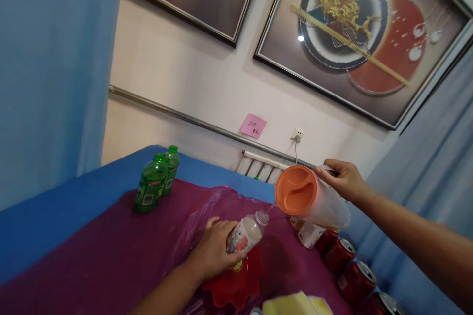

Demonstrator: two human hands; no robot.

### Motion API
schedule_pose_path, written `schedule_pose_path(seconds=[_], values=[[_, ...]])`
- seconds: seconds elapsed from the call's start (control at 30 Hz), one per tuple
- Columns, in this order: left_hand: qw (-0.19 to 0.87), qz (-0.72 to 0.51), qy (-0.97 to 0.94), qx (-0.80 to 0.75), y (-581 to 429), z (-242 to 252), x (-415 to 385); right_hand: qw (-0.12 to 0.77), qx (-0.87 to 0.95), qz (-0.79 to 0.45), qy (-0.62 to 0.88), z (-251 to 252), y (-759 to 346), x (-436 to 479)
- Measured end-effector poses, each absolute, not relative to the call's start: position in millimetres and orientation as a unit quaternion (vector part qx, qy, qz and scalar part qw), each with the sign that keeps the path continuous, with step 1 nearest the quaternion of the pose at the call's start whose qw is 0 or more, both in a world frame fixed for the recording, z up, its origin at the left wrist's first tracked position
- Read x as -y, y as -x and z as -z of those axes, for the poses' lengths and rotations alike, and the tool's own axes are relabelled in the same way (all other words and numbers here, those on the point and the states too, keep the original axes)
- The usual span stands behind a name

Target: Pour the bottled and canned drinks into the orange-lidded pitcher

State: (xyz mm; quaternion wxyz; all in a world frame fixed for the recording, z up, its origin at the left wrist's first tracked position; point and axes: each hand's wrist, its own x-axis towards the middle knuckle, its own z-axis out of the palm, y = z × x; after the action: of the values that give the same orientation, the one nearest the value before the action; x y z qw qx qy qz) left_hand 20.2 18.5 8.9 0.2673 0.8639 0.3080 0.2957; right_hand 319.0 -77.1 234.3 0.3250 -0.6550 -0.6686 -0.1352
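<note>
My left hand (218,246) is wrapped round a small clear bottle (247,234) with a fruit-printed label, tilted to the right and partly filled with pale liquid. Beneath it lies a red scalloped-edge dish (236,288). My right hand (343,179) grips the handle of a translucent pitcher (327,206) with an orange lid (296,190). The pitcher is tipped toward the left, and a thin stream of liquid runs from its lid to the bottle's open mouth.
Two green bottles (152,184) stand at the left on a purple plastic sheet (111,251) over a blue table. Several red cans (356,279) and a white labelled container (309,234) line the right side. A yellow cloth-like item (295,305) lies at the near edge.
</note>
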Motion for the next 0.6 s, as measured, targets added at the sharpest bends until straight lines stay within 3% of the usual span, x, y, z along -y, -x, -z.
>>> schedule_pose_path(seconds=[0.6], values=[[0.271, -0.295, -0.864, -0.304, -19.9, -10.6, -16.5, 0.330, 0.667, 0.129, 0.656, -234.6, -315.5, 78.9]])
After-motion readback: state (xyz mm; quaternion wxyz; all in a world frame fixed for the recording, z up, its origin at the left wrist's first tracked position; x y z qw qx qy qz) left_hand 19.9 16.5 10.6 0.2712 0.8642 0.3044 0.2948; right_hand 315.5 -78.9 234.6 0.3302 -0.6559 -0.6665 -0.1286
